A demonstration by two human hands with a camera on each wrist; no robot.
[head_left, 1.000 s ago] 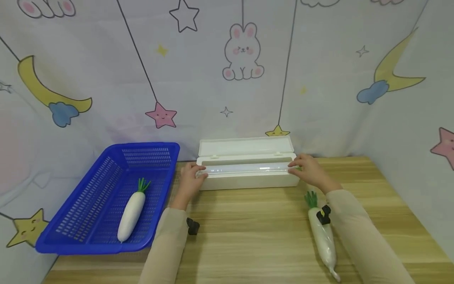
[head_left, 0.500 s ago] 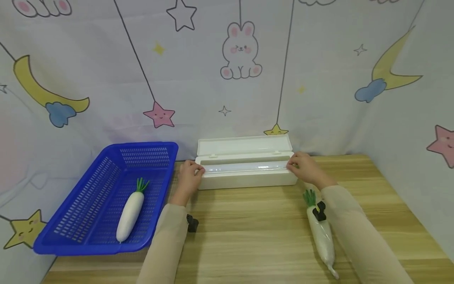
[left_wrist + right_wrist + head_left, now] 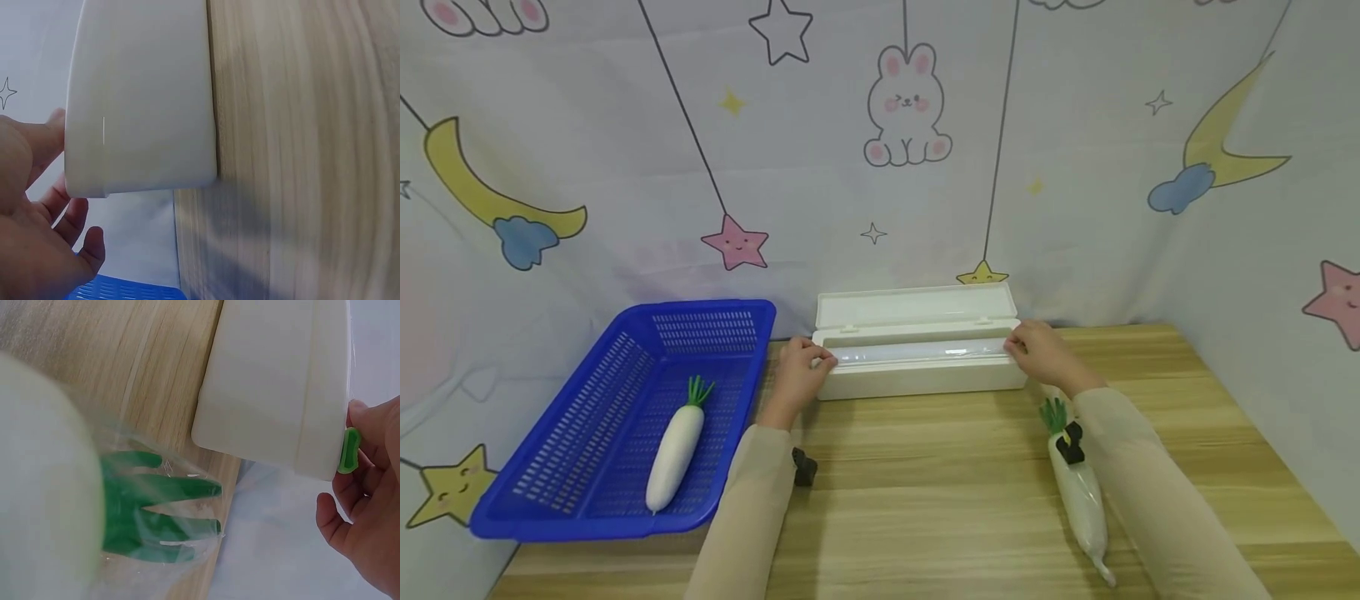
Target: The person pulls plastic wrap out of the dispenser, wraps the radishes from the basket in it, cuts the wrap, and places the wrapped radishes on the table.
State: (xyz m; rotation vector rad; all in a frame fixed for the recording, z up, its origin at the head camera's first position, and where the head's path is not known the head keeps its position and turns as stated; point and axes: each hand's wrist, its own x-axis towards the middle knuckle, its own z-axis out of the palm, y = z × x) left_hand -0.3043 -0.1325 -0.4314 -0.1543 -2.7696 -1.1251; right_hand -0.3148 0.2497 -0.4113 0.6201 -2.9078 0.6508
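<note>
A long white cling film dispenser [image 3: 917,379] stands at the back of the table with its lid [image 3: 917,307] raised. Inside lies a shiny roll of cling film [image 3: 917,352]. At the left end, my left hand [image 3: 797,377] pinches the film's edge between thumb and fingertips. My right hand [image 3: 1043,357] pinches at the opposite end, beside a green slider [image 3: 350,451] seen in the right wrist view. The dispenser's wall hides part of the fingertips in both wrist views. Near my right sleeve lies a white radish [image 3: 1081,504] wrapped in clear film, its green stalks [image 3: 156,506] under the film.
On the left is a blue plastic basket [image 3: 752,450] with an unwrapped white radish [image 3: 675,458] in it. A patterned cloth backdrop [image 3: 1075,250] rises directly behind the wooden table [image 3: 925,500]. Black camera mounts [image 3: 804,467] sit at both wrists.
The thumb and fingers of both hands have closed together at the two ends of the film. The dispenser, basket and radishes stay in place; the head view has shifted slightly.
</note>
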